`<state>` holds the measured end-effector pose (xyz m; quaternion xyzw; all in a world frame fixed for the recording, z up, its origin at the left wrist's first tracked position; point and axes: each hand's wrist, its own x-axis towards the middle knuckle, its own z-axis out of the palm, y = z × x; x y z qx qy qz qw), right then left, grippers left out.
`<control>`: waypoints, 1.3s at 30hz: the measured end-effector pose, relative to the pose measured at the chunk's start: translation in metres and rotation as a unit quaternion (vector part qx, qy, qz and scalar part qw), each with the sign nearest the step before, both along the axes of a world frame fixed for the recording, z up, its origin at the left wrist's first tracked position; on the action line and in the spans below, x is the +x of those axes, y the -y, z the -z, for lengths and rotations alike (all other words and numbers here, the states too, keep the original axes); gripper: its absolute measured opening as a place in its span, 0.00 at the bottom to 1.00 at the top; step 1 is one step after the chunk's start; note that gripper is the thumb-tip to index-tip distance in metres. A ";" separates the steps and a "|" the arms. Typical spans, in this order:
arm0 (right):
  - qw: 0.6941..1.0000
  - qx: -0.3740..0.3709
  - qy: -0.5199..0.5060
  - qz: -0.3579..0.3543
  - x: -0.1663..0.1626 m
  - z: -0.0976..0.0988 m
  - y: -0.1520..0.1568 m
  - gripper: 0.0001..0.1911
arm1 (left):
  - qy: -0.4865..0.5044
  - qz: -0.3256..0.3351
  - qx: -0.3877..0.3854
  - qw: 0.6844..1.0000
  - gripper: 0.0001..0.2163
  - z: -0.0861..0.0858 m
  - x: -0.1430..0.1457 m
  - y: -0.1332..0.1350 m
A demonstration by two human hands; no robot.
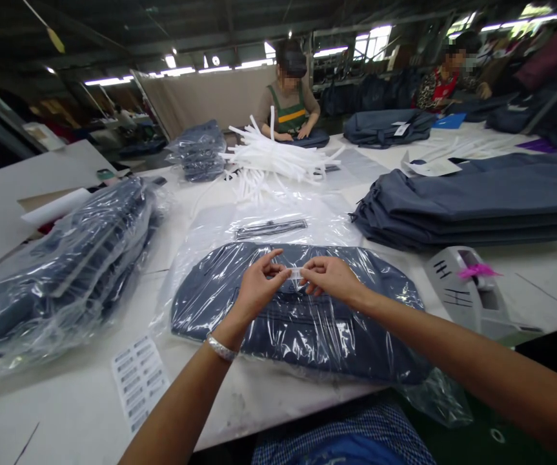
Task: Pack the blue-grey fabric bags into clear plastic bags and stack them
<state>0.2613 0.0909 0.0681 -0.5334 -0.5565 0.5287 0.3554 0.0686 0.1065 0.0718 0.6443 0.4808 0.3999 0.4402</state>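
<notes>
Evidently, both your hands are pinched on one small white rectangular label [296, 274], your left hand [260, 282] at its left end and your right hand [329, 276] at its right, with only the strip between their fingertips. It sits over the upper middle of the plump dark-blue fabric bag in glossy clear plastic [302, 332], which lies in front of you on the white tabletop [227, 410]; you cannot tell whether the label touches the film. Expect the label to be almost weightless, thin and easily creased, perhaps sticky underneath, so its extreme ends are the safest hold. The wrapped bag looks soft, its film probably slippery and quick to wrinkle; grip it through the cloth rather than by loose plastic. Near your left forearm lies a white sheet of printed labels [140, 378].
</notes>
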 end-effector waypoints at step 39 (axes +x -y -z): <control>0.846 0.114 0.503 -0.134 -0.016 0.032 -0.048 0.14 | -0.399 -0.002 0.097 0.912 0.29 0.052 0.007 -0.024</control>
